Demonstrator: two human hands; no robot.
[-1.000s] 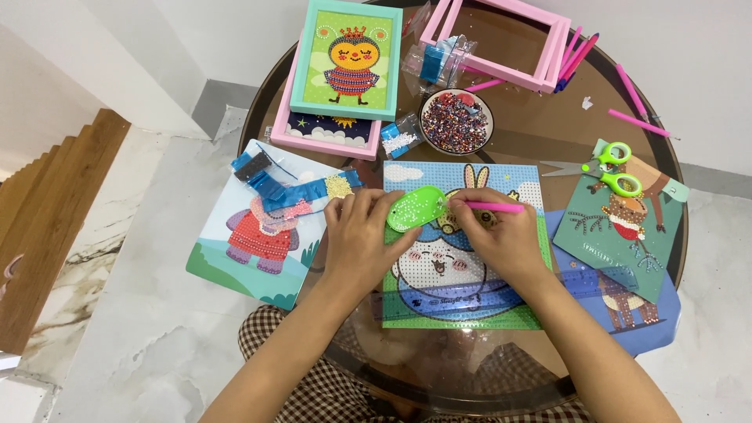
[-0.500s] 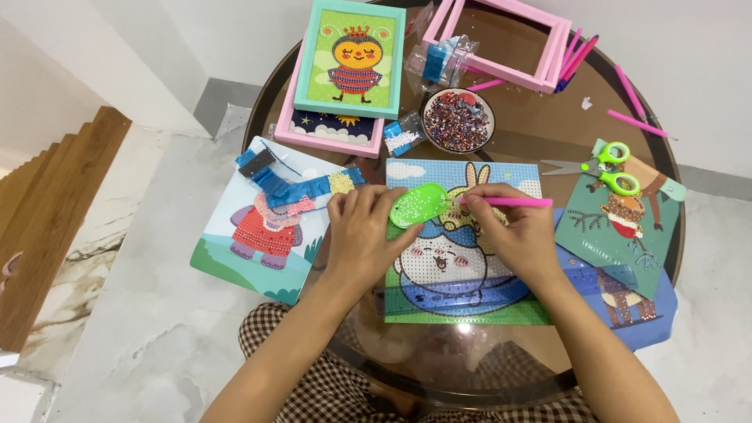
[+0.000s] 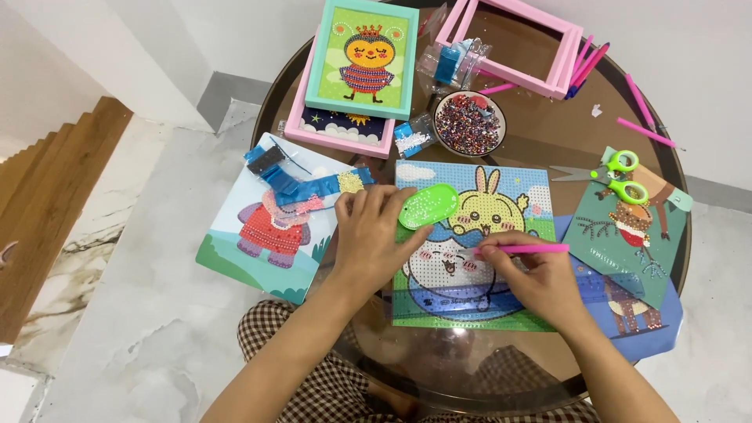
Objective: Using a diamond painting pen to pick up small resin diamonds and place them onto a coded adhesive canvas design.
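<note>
- Glossy plastic pink pen [image 3: 523, 249], smooth, pinched in the right hand [image 3: 540, 283].
- Green tray [image 3: 428, 206]: shiny moulded plastic, by the left hand [image 3: 374, 239].
- Rabbit canvas [image 3: 470, 243] looks matt, dotted, grainy.
- Round table [image 3: 548, 141]: smooth, reflective glass.
- Bowl of beads [image 3: 468, 123] glitters.

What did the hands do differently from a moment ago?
The right hand moved the pink pen down from the rabbit's ears to the white face on the rabbit picture. The left hand stayed beside the green tray. The bead bowl and scissors kept their places.
</note>
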